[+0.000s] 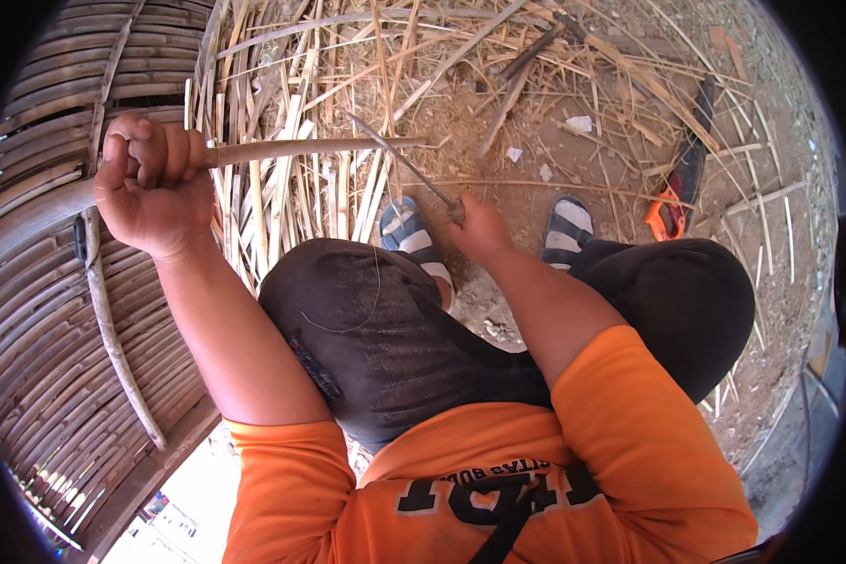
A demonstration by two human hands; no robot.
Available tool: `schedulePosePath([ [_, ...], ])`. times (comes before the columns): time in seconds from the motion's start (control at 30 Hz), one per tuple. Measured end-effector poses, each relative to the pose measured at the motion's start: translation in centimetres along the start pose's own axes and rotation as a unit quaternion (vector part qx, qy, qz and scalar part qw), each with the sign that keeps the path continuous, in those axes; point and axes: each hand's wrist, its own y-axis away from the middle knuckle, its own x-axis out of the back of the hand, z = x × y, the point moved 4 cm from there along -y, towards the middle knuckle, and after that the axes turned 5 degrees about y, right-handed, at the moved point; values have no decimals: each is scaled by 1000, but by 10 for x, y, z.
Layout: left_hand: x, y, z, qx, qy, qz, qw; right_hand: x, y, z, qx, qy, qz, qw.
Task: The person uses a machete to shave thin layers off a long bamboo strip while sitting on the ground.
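Note:
My left hand (160,183) is raised at the left, its fingers curled round one end of a bamboo strip (310,148). The strip reaches out to the right, roughly level, above the ground. Low between my knees, my right hand (480,231) is closed on the handle of a long thin knife (406,160). Its blade slants up to the left and passes across the strip in this view; whether they touch I cannot tell. A thin fibre (378,282) hangs down over my dark trousers near the left knee.
A slatted bamboo wall (47,310) stands close on my left. Split bamboo pieces (268,202) lie piled beside it, with more scraps (423,56) scattered ahead. A handsaw (665,216) with an orange handle rests on the dirt at right. My sandalled feet (566,228) are near.

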Motion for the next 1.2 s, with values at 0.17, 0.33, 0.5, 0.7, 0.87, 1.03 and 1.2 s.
schedulePosePath([
  [0.17, -5, -2, -1, -7, -5, -4, 1000, -26, -7, 66, -114, 55, -65, 990],
  [0.33, -4, -3, -2, -14, -7, 5, 1000, -7, -6, 38, -63, 36, -38, 997],
  [0.5, 1, -1, 0, -10, 2, 5, 1000, 20, -6, -19, -21, 38, -51, 998],
  [0.7, -1, -2, -1, -8, -3, 19, 1000, -9, -7, 42, -80, 26, -89, 992],
  [0.87, -5, -3, -2, -16, -9, 5, 1000, 0, -13, 6, -20, -39, -32, 999],
  [1.03, 5, 0, 1, -10, -4, 20, 1000, 41, -19, -115, 78, -111, -84, 987],
  [1.2, 4, 0, -1, -17, -20, 39, 999, 33, -21, -121, 86, -130, -74, 985],
])
